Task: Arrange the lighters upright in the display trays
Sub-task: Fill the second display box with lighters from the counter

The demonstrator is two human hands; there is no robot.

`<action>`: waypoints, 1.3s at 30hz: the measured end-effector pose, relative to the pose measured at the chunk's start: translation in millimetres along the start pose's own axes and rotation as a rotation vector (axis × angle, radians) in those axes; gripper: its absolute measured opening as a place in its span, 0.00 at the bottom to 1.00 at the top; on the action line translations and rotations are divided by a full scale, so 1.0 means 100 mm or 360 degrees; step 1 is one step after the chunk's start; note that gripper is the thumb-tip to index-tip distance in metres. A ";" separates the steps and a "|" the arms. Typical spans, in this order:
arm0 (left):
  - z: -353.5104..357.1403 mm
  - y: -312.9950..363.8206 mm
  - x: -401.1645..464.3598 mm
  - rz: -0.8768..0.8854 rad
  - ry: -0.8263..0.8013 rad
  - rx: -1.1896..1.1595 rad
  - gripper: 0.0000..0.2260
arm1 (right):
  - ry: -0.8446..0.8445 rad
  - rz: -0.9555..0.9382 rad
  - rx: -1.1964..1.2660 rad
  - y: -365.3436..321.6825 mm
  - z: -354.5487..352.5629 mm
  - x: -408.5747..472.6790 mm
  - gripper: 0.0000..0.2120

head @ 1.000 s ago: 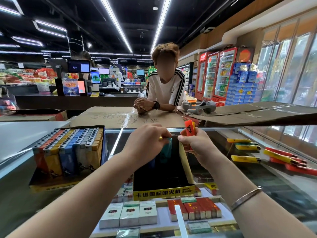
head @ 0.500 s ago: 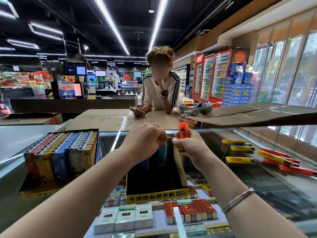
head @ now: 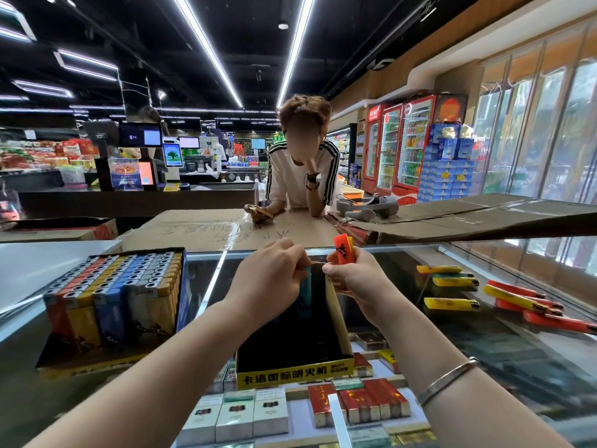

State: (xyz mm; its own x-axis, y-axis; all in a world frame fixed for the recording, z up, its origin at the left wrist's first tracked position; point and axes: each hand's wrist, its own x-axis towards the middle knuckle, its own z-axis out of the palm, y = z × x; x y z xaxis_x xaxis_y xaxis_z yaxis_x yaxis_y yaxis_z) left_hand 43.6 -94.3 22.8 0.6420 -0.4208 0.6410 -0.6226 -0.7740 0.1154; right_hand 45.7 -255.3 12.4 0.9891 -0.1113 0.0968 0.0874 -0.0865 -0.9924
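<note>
teal lighter [head: 305, 294] half behind left hand [head: 269, 279], tray [head: 337, 321] floor in shadow

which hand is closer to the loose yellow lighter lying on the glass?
Right. The right hand, gripping orange lighters, sits just left of the yellow lighter. The left hand is farther left, beyond the tray.

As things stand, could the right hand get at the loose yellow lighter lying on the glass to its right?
Probably yes, but not freely: the right hand already grips an orange lighter. Nothing stands between it and the yellow lighter on the counter.
</note>
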 end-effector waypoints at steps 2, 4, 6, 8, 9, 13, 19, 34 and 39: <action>0.02 0.00 -0.03 0.0006 0.0002 0.0050 0.06 | 0.0008 0.0004 -0.0015 -0.01 0.00 -0.01 0.07; 0.04 0.00 -0.05 0.0117 -0.0015 0.0140 0.07 | 0.0014 0.0011 -0.0018 -0.01 0.01 -0.01 0.07; 0.03 -0.01 -0.05 0.0215 -0.0047 0.0211 0.08 | 0.0008 0.0020 -0.0010 -0.02 0.01 -0.01 0.06; 0.01 -0.06 -0.05 0.0252 -0.0108 0.0230 0.11 | 0.0001 0.0022 -0.0008 -0.02 0.01 -0.01 0.06; -0.01 -0.09 -0.07 0.0266 -0.0146 0.0232 0.13 | 0.0013 0.0020 -0.0008 -0.02 0.01 -0.01 0.05; -0.07 -0.20 -0.22 0.0251 -0.0307 0.0133 0.25 | 0.0224 -0.0138 0.0019 -0.07 0.00 -0.02 0.06; -0.23 -0.32 -0.38 0.0050 -0.0024 -0.0350 0.20 | 0.0139 -0.0289 0.0478 -0.27 0.00 -0.16 0.09; -0.22 -0.25 -0.43 0.0010 0.0207 -0.0659 0.19 | -0.0558 -0.0217 0.0780 -0.15 0.28 -0.23 0.09; -0.22 -0.29 -0.40 -0.0039 0.0314 -0.0895 0.15 | -0.0565 -0.0259 0.0735 -0.17 0.27 -0.25 0.08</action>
State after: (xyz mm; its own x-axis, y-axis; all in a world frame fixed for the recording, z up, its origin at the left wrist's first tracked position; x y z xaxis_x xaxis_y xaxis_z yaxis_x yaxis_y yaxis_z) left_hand 25.7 -44.5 10.6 0.5976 -0.2683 0.7556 -0.7845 -0.3905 0.4818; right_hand 23.1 -224.6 24.6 0.9310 0.2112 0.2976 0.2047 0.3729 -0.9050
